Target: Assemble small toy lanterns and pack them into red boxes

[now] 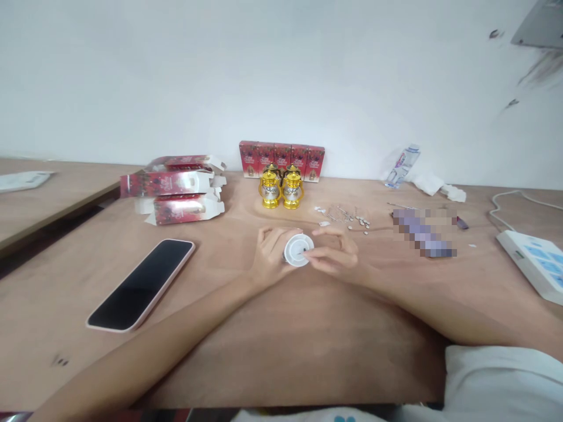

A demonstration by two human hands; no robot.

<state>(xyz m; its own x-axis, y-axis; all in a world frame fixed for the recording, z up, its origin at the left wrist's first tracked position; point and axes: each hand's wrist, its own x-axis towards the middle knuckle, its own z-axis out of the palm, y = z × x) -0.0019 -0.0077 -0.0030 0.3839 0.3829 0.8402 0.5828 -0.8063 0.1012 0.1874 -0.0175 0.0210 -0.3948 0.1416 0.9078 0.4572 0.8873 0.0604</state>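
1. Well to the left of your hands lies a phone (143,285), a smooth, glossy black slab with rounded corners and a pale pink edge, flat on the wood-grained tabletop (285,351).
2. Beyond it, ahead and left of your hands, red printed cartons (178,183) of thin, shiny card lie piled on their sides, white flaps open.
3. Your left hand (273,253) is curled, its thumb and fingers gripping the side of a round white piece (299,249).
4. Straight ahead of your hands, two shiny gold lanterns (271,190) with rounded middles stand upright before two darker lanterns (291,168). Close behind them stands a row of upright red boxes (282,153), flat-sided and printed.
5. Between your hands is the round white piece, smooth and ringed, its flat face turned towards you.
6. Your right hand (335,257) is partly open, a fingertip at the white face; whether it pinches anything, you cannot tell.
7. Just beyond your right hand lie small metal parts (362,221), some disc-shaped, some thin.
8. Further right sit a clear plastic packet (403,166), crumpled white tissue (428,183), a blurred-out purplish thing (422,234) and a hard white block (534,261) with blue patches.
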